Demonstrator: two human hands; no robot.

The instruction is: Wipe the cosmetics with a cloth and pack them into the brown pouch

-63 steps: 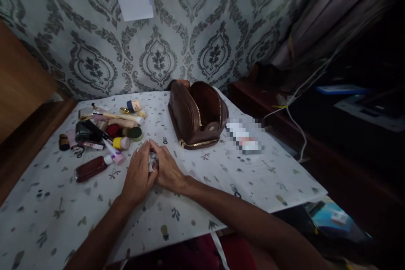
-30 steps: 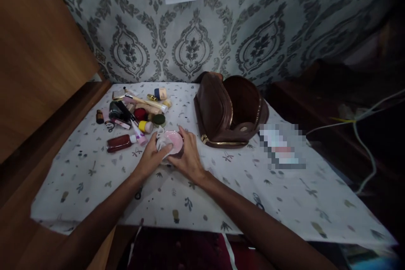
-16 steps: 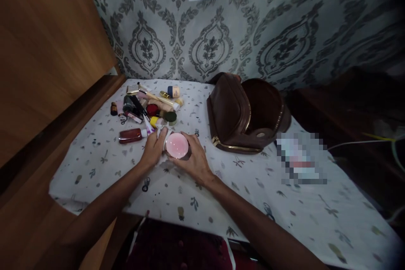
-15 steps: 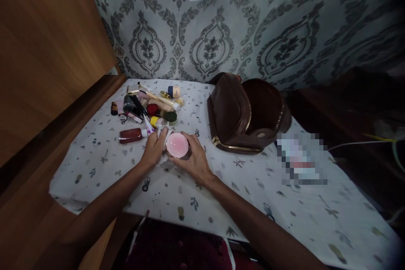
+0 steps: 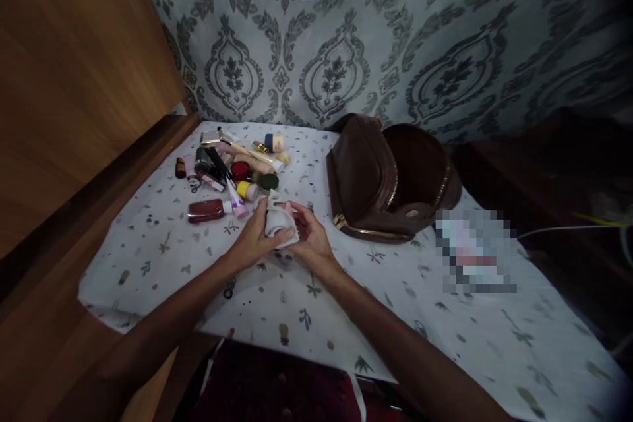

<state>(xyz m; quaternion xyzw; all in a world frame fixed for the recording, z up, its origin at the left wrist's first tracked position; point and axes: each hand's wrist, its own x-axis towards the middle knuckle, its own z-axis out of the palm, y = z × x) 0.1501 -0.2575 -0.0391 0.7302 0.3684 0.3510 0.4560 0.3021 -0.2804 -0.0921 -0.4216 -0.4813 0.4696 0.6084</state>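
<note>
My left hand [image 5: 254, 237] is closed on a crumpled white cloth [image 5: 277, 221], pressing it against a pink round container [image 5: 289, 210]. Most of that container is covered by the cloth and fingers. From the other side, my right hand [image 5: 314, 241] grips the container with curved fingers. Just beyond my left hand lie a bottle of reddish-brown liquid [image 5: 205, 211], a white and purple tube [image 5: 237, 204] and a small yellow and white bottle [image 5: 247, 190].
A pile of cosmetics, with a red round case [image 5: 241, 170] and a green-lidded jar [image 5: 268, 182], covers the table's back left. An unzipped brown bag [image 5: 363, 171] stands at the back right. A blurred-out item [image 5: 475, 252] lies right of it. Wooden furniture [image 5: 84, 46] borders the left.
The pink face of the container was uncovered before; now the white cloth lies over it. My left hand has moved right, onto the container.
</note>
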